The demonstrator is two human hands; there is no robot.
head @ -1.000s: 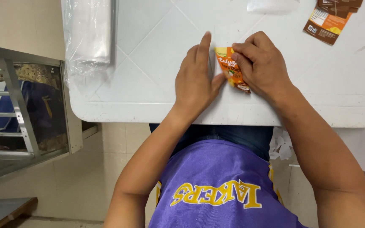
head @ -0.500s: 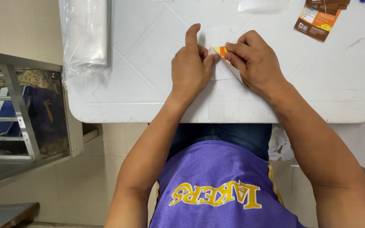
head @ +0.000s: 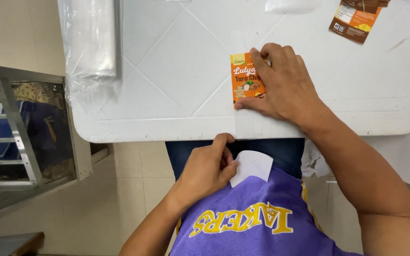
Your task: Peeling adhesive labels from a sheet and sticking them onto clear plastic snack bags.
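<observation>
I see a white table with diagonal grooves filling the upper view. A roll of clear plastic bags lies along its left edge, well apart from the hands. Top right corner: a brown and orange label sheet, also well apart.

Right hand lies flat on the table, fingers spread, pressing an orange snack label down. The label sits under the fingertips and thumb, its left part uncovered, near the table's front edge.

Left hand is below the table edge, in front of the purple shirt. Thumb and fingers are pinched closed on a small white backing paper, which sticks out to the right of the hand.
</observation>
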